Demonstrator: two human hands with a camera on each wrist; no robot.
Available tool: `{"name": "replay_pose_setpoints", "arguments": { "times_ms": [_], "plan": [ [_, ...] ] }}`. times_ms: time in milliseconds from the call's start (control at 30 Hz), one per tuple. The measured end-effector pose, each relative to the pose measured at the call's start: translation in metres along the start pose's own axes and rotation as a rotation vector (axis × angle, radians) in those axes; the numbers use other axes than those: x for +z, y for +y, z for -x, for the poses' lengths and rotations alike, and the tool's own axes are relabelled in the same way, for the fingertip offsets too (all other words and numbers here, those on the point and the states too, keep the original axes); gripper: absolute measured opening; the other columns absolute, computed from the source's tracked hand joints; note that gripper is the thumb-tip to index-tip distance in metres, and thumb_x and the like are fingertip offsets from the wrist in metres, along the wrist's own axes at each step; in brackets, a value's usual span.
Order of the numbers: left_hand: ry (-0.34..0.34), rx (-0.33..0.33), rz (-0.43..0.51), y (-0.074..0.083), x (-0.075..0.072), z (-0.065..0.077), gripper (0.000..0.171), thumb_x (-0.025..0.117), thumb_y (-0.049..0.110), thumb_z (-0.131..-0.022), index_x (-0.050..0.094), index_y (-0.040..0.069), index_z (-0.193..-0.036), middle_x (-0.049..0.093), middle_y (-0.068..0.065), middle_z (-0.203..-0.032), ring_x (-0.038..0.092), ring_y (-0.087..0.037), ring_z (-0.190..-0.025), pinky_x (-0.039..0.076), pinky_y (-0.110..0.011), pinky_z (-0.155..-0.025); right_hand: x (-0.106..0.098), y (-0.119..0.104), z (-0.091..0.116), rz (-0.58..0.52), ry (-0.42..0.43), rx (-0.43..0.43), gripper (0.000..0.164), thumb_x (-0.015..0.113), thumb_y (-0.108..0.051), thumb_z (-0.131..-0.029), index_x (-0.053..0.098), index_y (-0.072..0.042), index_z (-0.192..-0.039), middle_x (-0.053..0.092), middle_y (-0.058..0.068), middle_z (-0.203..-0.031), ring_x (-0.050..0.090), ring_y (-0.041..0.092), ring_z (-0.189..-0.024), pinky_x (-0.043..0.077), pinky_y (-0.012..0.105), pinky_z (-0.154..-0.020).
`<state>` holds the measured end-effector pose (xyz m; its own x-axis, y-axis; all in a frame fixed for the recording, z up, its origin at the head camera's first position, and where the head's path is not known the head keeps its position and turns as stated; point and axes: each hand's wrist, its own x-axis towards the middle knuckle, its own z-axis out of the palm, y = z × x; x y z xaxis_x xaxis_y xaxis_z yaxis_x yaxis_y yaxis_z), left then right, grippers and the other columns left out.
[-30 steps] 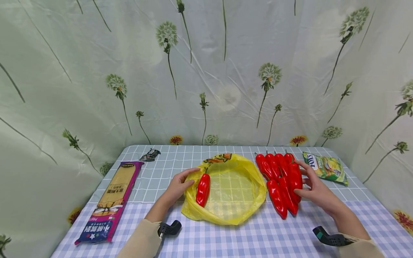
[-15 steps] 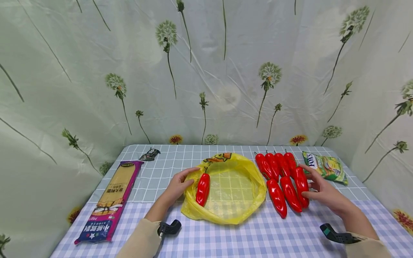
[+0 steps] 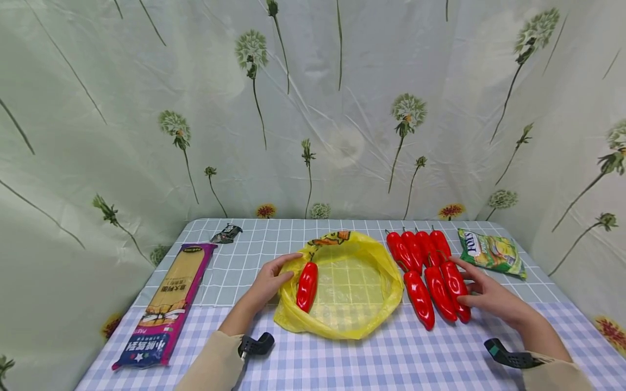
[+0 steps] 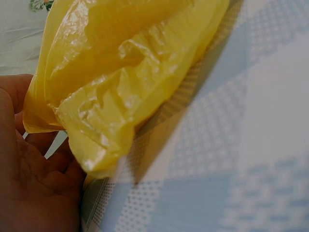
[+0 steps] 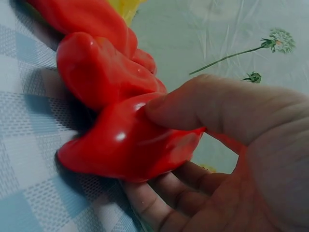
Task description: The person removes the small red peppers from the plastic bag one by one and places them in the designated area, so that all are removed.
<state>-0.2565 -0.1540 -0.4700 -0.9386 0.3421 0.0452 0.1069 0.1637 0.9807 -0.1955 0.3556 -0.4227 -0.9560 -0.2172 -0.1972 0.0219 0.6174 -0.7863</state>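
A yellow plastic bag (image 3: pixel 393 282) lies with its mouth spread wide in the middle of the table, one red pepper (image 3: pixel 307 288) inside along its left wall. My left hand (image 3: pixel 267 281) holds the bag's left rim; some of its fingers are hidden behind the plastic in the left wrist view. At the right, my right hand (image 3: pixel 491 296) grips a red pepper (image 5: pixel 130 142), thumb on top and fingers on the far side. This pepper is at the right end of a front row, close against its neighbour (image 3: pixel 440 293). Several more red peppers (image 3: pixel 398 250) form a row behind.
A long pasta packet (image 3: pixel 166 304) lies on the left, with a small black wrapper (image 3: pixel 226 234) behind it. At the back right is a green FOX'S candy bag (image 3: pixel 494 252), just beyond my right hand. A floral curtain (image 3: pixel 342 136) hangs behind the table (image 3: pixel 318 364).
The gripped pepper was over the other peppers; it moved right, then slightly back toward the row and down against its neighbour. My left hand and the bag stay put.
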Motion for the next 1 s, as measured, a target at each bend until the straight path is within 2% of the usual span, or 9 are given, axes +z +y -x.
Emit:
{"name": "replay_pose_setpoints", "arguments": {
  "times_ms": [333, 567, 833, 1000],
  "plan": [
    [0.010, -0.006, -0.016, -0.0003, 0.0001, -0.0007, 0.046, 0.054, 0.007, -0.098, 0.055, 0.015, -0.143, 0.047, -0.012, -0.154, 0.051, -0.031, -0.135, 0.054, -0.023, -0.098, 0.0041, -0.0001, -0.0016, 0.006, 0.006, -0.018, 0.097, 0.074, -0.025, -0.087, 0.013, -0.011, -0.161, 0.038, 0.036, -0.146, 0.047, 0.053, -0.128, 0.059, 0.050, -0.087],
    [0.012, -0.008, -0.018, 0.0005, 0.0008, -0.0003, 0.046, 0.054, 0.007, -0.098, 0.055, 0.015, -0.143, 0.047, -0.012, -0.153, 0.051, -0.031, -0.134, 0.054, -0.023, -0.098, 0.0028, 0.0021, -0.0022, 0.035, 0.018, -0.012, 0.095, 0.074, -0.028, -0.087, 0.016, -0.012, -0.160, 0.039, 0.036, -0.146, 0.050, 0.048, -0.124, 0.059, 0.048, -0.085],
    [0.007, 0.005, -0.018, 0.0003, 0.0004, -0.0001, 0.046, 0.054, 0.007, -0.098, 0.054, 0.015, -0.144, 0.047, -0.013, -0.154, 0.051, -0.032, -0.134, 0.054, -0.022, -0.097, -0.0007, 0.0044, -0.0012, 0.047, 0.020, 0.025, 0.089, 0.070, -0.029, -0.091, 0.017, -0.008, -0.160, 0.044, 0.033, -0.142, 0.054, 0.036, -0.116, 0.058, 0.034, -0.079],
    [0.017, 0.004, -0.026, -0.0007, 0.0003, -0.0001, 0.047, 0.056, 0.009, -0.098, 0.053, 0.016, -0.144, 0.046, -0.011, -0.154, 0.050, -0.031, -0.136, 0.052, -0.025, -0.101, 0.0000, 0.0064, -0.0014, 0.051, 0.025, 0.024, 0.089, 0.071, -0.030, -0.090, 0.019, -0.007, -0.159, 0.041, 0.034, -0.145, 0.052, 0.042, -0.120, 0.059, 0.040, -0.082]
  ]
}}
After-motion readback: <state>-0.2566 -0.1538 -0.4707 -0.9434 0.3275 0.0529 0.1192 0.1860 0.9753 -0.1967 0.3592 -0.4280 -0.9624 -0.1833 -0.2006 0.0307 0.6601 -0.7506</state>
